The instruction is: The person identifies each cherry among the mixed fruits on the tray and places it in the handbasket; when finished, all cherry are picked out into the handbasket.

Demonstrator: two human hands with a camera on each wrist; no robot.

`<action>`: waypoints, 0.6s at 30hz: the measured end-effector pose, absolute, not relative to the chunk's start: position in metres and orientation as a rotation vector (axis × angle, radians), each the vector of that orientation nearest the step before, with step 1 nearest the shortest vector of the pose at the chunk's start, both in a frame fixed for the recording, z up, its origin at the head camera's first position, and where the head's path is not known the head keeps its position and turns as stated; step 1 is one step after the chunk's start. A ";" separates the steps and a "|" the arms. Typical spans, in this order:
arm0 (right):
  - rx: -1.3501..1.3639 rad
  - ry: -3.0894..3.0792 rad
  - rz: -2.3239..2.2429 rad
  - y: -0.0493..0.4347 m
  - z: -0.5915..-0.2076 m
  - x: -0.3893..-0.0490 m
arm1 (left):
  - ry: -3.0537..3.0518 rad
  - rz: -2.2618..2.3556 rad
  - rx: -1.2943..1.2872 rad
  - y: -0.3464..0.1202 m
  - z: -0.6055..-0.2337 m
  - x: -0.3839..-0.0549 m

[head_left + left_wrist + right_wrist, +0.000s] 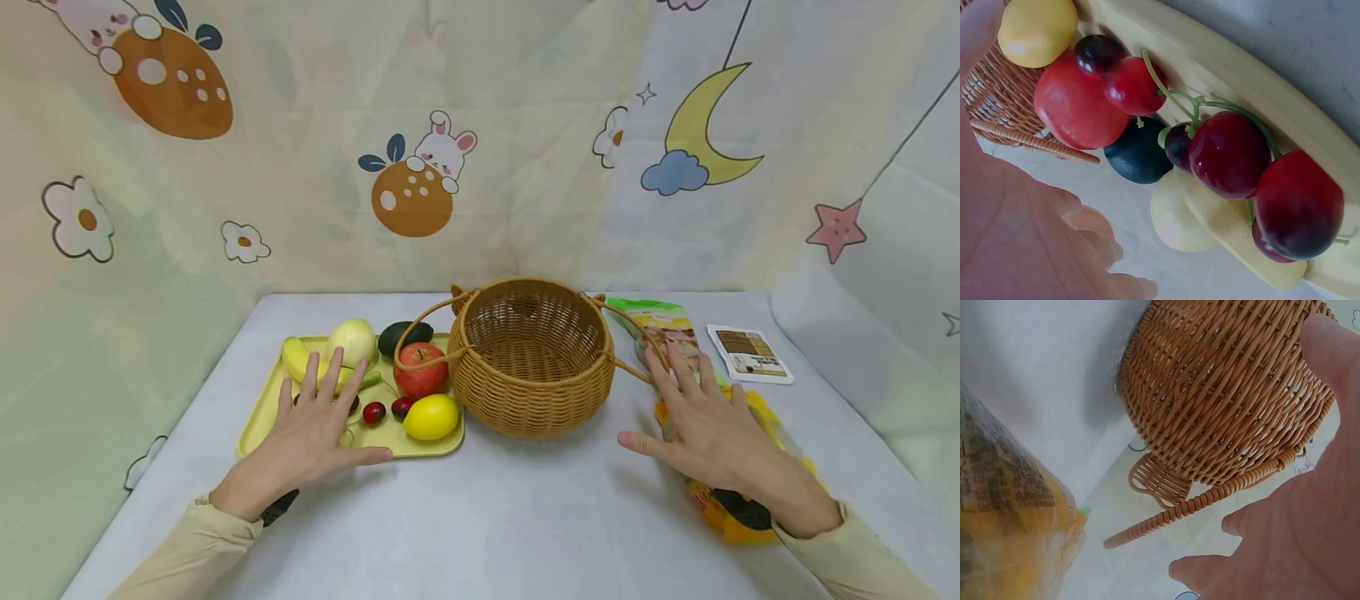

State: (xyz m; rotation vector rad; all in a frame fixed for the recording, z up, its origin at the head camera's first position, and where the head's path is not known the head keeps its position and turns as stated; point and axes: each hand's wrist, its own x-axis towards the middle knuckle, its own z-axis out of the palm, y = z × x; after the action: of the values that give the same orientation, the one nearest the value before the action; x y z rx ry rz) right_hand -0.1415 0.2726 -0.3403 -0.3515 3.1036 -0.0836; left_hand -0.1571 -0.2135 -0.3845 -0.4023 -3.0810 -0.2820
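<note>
My left hand, fingers spread, hovers over the front left of a yellow tray. On that tray lie a banana, a pale round fruit, a dark green avocado, a red apple, a lemon and several cherries. My right hand is spread above a yellow-orange bag, with nothing in its grasp. Between the hands stands an empty wicker basket, its two handles folded outward to either side.
Behind my right hand lies a green-topped packet. A small white and brown pouch sits at the back right. The white table backs onto a printed cloth hung behind and at both sides.
</note>
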 end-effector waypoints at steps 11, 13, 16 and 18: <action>-0.380 3.137 -0.134 0.275 -0.341 -0.143 | -3.081 -0.303 -0.410 -0.214 -0.384 -0.154; -0.424 3.169 -0.178 0.276 -0.339 -0.145 | -3.077 -0.316 -0.433 -0.216 -0.385 -0.153; -0.548 3.222 -0.314 0.277 -0.336 -0.149 | -3.060 -0.337 -0.491 -0.221 -0.386 -0.153; -0.635 3.235 -0.435 0.276 -0.334 -0.152 | -3.021 -0.353 -0.557 -0.225 -0.387 -0.153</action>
State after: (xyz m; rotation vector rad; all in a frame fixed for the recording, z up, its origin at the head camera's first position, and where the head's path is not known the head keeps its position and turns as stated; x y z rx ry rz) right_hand -0.1524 0.2764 -0.3341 -0.6349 3.2354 -0.4349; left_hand -0.1532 -0.2255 -0.3873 -0.5575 -3.0209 -0.3526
